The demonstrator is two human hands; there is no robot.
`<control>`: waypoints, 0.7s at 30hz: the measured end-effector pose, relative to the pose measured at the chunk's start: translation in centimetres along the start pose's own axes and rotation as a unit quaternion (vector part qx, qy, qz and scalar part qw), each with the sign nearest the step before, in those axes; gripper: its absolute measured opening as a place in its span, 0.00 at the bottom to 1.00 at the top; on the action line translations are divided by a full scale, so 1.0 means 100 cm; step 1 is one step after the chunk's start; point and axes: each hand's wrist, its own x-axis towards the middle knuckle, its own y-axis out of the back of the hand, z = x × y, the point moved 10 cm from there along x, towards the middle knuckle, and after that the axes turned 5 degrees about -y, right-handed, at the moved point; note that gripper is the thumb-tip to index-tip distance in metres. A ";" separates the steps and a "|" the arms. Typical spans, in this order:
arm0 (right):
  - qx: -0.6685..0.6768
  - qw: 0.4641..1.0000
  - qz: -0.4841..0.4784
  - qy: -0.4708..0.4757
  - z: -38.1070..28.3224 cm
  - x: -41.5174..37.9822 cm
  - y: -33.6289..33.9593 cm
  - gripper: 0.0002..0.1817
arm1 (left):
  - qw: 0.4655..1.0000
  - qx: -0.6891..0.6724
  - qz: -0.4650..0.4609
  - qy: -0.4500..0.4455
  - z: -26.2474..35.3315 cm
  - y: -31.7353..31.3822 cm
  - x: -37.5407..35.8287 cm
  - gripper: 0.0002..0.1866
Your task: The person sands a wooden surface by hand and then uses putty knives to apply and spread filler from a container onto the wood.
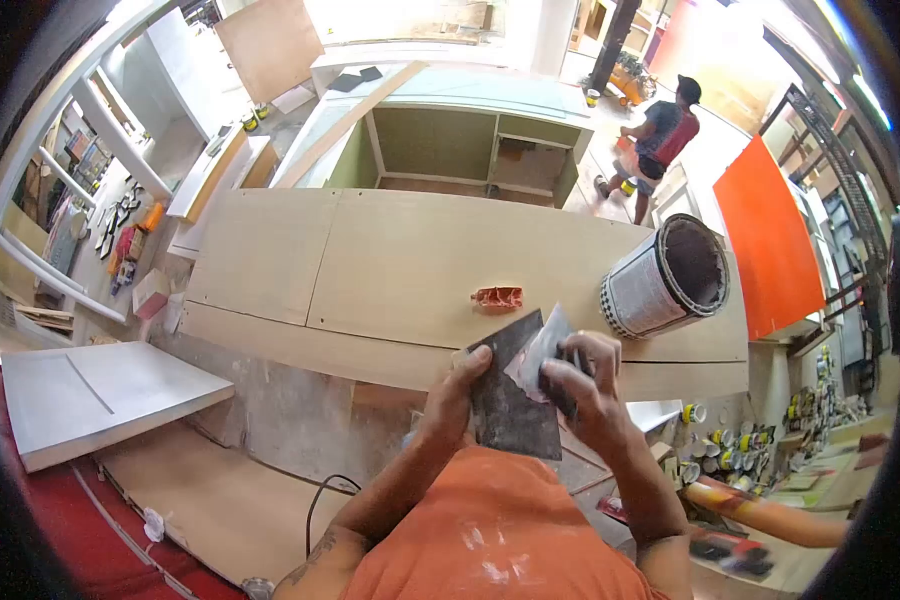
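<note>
My left hand (452, 392) grips a dark flat rectangular plate (512, 405) by its left edge, thumb on top, in front of my orange shirt. In my right hand (592, 378) is a putty knife (542, 356), its pale blade smeared with whitish paste and tilted against the plate's upper right side. Just beyond both hands, a small red scooped piece (497, 299) lies on the beige wooden panel (240, 255). To its right stands a large open can (650, 285) with a stained rim and dark inside.
Behind the panel is a cabinet carcass (435, 145) with open compartments. A white board (110, 395) lies at lower left. An orange panel (770, 240) stands at right, above several cans on the floor. Another person (660, 140) stands at the back right.
</note>
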 end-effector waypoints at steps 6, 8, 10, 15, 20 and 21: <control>-0.153 0.986 -0.022 -0.059 0.029 0.006 0.027 0.36 | 0.999 0.022 0.014 -0.019 -0.030 0.018 0.003 0.23; -0.088 0.992 0.047 -0.074 0.022 0.001 0.050 0.30 | 0.998 -0.050 0.033 -0.024 -0.033 0.020 0.006 0.23; -0.019 0.995 0.084 -0.058 -0.001 -0.008 0.050 0.28 | 0.997 -0.048 0.052 0.000 -0.028 0.016 0.008 0.23; 0.123 0.981 0.137 -0.056 -0.001 -0.018 0.014 0.26 | 1.000 0.012 -0.020 -0.012 -0.024 -0.005 0.011 0.24; -0.052 0.986 0.022 -0.157 0.085 -0.032 -0.005 0.24 | 0.995 0.091 -0.022 -0.030 -0.023 -0.005 -0.007 0.24; -0.010 0.986 0.042 -0.160 0.088 -0.035 -0.003 0.23 | 0.995 0.092 -0.024 -0.031 -0.021 -0.003 -0.002 0.24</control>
